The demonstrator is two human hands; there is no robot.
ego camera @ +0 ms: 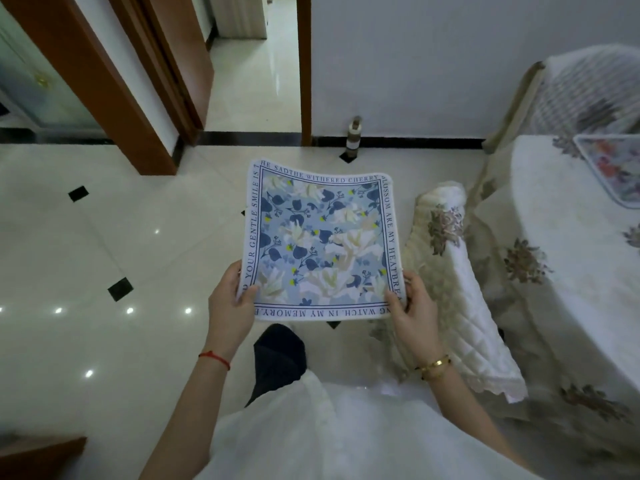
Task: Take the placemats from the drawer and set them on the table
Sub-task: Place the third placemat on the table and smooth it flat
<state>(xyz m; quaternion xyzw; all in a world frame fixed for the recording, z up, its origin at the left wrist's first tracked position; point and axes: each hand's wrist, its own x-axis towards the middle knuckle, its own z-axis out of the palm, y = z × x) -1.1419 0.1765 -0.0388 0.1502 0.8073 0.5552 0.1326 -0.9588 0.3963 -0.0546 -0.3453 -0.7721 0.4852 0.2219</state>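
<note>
Between the two hands, out over the tiled floor [104, 220]: one blue flowered placemat [320, 237], being held flat and face up, sagging a little across the middle. Gripping its near left corner, the left hand [230, 303], thumb on top and fingers curled underneath; pinching the near right corner the same way, the right hand [414, 306]. Off to the right of the right hand, well apart from it: the table [571, 271] under a pale embroidered cloth, already bearing a second placemat [613, 168], a pinkish flowered one lying near the far edge and partly cut off by the frame. Just beside the right hand, between it and the table: a chair [460, 289] draped in a quilted white cover. Counting up: two placemats showing, one laid and one in the air; two hands, both busy; one table; one chair. Judging the job as partway along, with one mat apparently down and this one out of the drawer but not yet laid. Drawer itself not showing, so impossible telling whether more are waiting inside. Remaining, most likely: turning right, carrying this mat over and spreading it on the cloth.
</note>
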